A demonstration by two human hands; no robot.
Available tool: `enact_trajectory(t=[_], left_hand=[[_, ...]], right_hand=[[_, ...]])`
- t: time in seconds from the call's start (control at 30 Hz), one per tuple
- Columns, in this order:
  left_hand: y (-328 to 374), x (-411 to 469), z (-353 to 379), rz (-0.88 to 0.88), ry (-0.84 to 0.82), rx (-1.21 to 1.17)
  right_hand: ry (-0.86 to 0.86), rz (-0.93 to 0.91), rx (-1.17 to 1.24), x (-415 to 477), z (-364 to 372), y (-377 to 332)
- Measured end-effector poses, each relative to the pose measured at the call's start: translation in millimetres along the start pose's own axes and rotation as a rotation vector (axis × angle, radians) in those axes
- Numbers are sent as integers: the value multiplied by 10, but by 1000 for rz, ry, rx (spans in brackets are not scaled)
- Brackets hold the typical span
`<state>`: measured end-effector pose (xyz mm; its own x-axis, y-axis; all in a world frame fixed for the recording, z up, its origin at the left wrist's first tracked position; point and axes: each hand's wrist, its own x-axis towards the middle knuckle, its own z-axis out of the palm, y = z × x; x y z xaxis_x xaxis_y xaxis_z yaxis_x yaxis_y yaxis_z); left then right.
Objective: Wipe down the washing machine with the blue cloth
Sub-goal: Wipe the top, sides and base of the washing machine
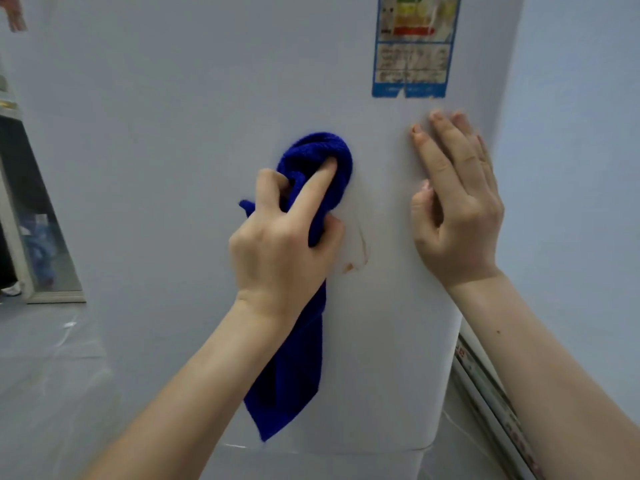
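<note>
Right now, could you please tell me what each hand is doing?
Left hand: fingers grip the blue cloth.
Right hand: open, flat on the washing machine.

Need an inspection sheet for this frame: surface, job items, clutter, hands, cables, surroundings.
Surface: white washing machine panel, brown smear just right of the cloth, worn energy label near the top.
Job's things: blue cloth bunched against the panel, tail hanging down.
Clutter: nothing seen.
Grippers: left hand grips the cloth; right hand flat on the panel, fingers straight.
Cables: nothing seen.
Surroundings: grey floor at left, framed panel, perhaps a mirror; long pale rods at lower right.
</note>
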<state>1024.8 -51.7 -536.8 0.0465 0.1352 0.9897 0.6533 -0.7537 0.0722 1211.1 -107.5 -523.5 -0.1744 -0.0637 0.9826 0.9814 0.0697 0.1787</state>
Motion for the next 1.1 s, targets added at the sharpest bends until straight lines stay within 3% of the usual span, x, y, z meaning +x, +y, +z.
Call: enact_trajectory(t=[0.07, 0.23, 0.33, 0.43, 0.6, 0.67, 0.8, 0.87, 1.0, 1.1], left_hand=[[42, -45, 30, 4, -7, 19], [88, -610, 90, 337, -106, -2], [73, -647, 62, 410, -147, -23], [41, -306, -22, 345, -85, 27], [-39, 256, -87, -48, 17, 46], [33, 155, -15, -23, 14, 58], [255, -506, 158, 357, -131, -34], [262, -701, 197, 455, -178, -81], [206, -463, 122, 411, -124, -69], [91, 41, 4, 135, 22, 16]], right_hand=[[-13, 4, 38, 2, -7, 2], [-119, -69, 51, -156, -146, 157], [-120, -54, 78, -209, -160, 183], [-103, -22, 115, -206, -151, 158], [-95, -12, 159, -253, -176, 210], [-99, -14, 170, -276, -166, 230], [-98, -13, 165, -282, -167, 234], [-87, -15, 154, -282, -167, 231], [-88, -32, 160, -282, -176, 236], [-83, -32, 156, -282, -182, 231]])
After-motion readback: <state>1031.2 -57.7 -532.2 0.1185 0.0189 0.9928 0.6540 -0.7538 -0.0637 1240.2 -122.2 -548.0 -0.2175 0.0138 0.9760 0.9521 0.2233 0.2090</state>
